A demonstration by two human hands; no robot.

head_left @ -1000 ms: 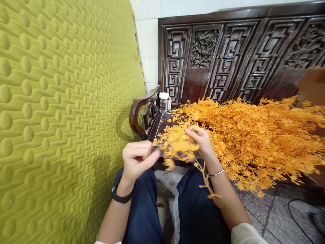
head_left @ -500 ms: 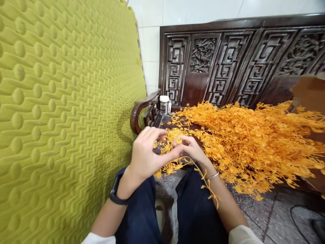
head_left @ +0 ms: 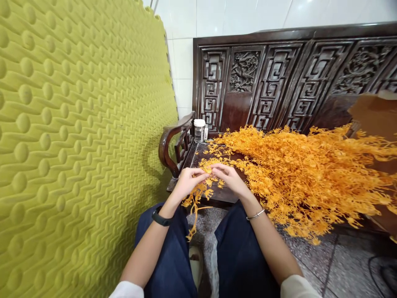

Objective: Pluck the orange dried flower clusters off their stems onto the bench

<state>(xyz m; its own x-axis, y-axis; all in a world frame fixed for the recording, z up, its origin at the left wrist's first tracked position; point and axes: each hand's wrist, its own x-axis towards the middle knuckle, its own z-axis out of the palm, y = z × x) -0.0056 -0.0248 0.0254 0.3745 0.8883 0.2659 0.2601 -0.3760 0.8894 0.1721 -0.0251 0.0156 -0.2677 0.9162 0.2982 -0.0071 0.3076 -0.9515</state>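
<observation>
My left hand (head_left: 187, 182) is closed, its fingers and thumb pinching an orange artificial flower sprig (head_left: 198, 194). From below these fingers the sprig's stem hangs down in front of my knees. Facing it, my right hand (head_left: 228, 178) has its fingertips pressed together on the sprig's upper blossoms, close to the left fingertips. The exact spot each hand grips is partly hidden by the fingers. A big pile of similar orange artificial flowers (head_left: 304, 174) lies just right of my right hand on a dark wooden bench (head_left: 221, 192).
A clear jar with a white lid (head_left: 199, 130) and a small white labelled item (head_left: 206, 134) stand by the bench's curved armrest (head_left: 167, 147). A yellow-green foam mat (head_left: 87, 124) rises at left. At right are a cardboard box (head_left: 376, 114) and a black cable (head_left: 374, 269).
My left hand has drawn back and down from above the sprig, and its fingers have closed. The sprig's loose stem has swung from over my right forearm to below my left hand.
</observation>
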